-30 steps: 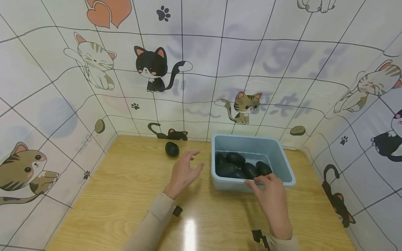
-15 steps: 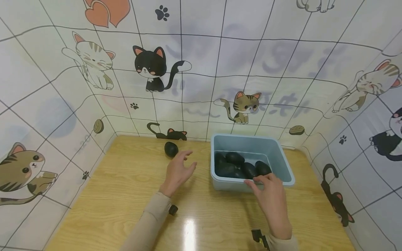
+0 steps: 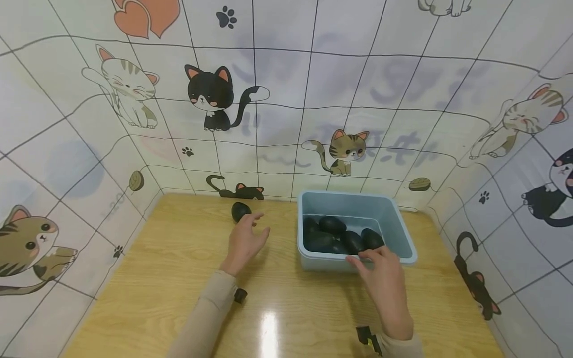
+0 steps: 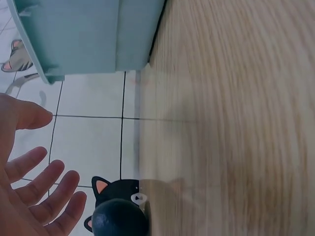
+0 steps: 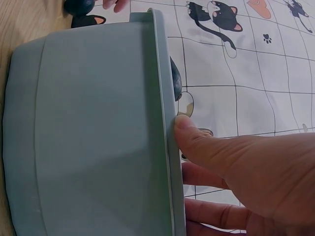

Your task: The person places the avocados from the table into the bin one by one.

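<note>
A dark green avocado (image 3: 240, 212) lies on the table near the back wall. My left hand (image 3: 243, 243) is just in front of it and to its right, thumb and fingers spread, holding nothing. In the left wrist view, the fingertips (image 4: 76, 206) are close beside the avocado (image 4: 120, 219). My right hand (image 3: 386, 283) grips the front rim of a light blue plastic bin (image 3: 358, 199), thumb outside and fingers over the inner side. Several avocados (image 3: 333, 225) lie in the bin, mostly towards its left and front.
The wooden table (image 3: 179, 278) meets a cat-patterned wall (image 3: 277, 124) at the back, with similar walls left and right. Dark wrist mounts (image 3: 240, 296) sit at both sleeves. The bin stands at the table's back right.
My left hand has moved left, closer to the lone avocado. The right hand keeps its grip on the bin's rim. The head view has shifted slightly.
</note>
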A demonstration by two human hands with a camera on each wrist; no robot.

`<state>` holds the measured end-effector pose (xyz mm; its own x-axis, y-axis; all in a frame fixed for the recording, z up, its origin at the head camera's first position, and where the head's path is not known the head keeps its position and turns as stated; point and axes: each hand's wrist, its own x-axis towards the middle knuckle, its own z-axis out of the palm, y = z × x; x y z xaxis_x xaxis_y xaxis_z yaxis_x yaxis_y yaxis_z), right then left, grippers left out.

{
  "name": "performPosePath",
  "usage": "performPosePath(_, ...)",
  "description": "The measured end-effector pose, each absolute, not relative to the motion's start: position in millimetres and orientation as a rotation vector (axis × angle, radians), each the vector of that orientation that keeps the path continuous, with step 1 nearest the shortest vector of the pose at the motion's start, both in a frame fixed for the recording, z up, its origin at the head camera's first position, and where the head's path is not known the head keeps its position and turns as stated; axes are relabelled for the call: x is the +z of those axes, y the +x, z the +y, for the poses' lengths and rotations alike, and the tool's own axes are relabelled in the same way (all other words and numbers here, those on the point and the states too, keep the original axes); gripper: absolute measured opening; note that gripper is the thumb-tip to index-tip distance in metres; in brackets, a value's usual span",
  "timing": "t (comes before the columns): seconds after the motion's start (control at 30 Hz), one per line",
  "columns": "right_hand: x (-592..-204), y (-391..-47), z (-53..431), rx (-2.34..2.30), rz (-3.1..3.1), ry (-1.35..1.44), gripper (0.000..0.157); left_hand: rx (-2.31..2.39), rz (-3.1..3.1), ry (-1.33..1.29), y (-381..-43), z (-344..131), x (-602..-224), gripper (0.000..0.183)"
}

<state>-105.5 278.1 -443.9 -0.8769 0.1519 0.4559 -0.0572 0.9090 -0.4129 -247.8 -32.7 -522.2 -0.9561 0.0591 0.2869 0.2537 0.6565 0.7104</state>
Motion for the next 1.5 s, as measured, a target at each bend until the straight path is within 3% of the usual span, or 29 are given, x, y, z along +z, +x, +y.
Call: performPosePath(1.5, -445.4, -106.1, 277.0, 0.581, -2.627, -0.107, 0.03, -1.03, -2.619, -0.064, -288.9, -70.0, -536.8, 0.04)
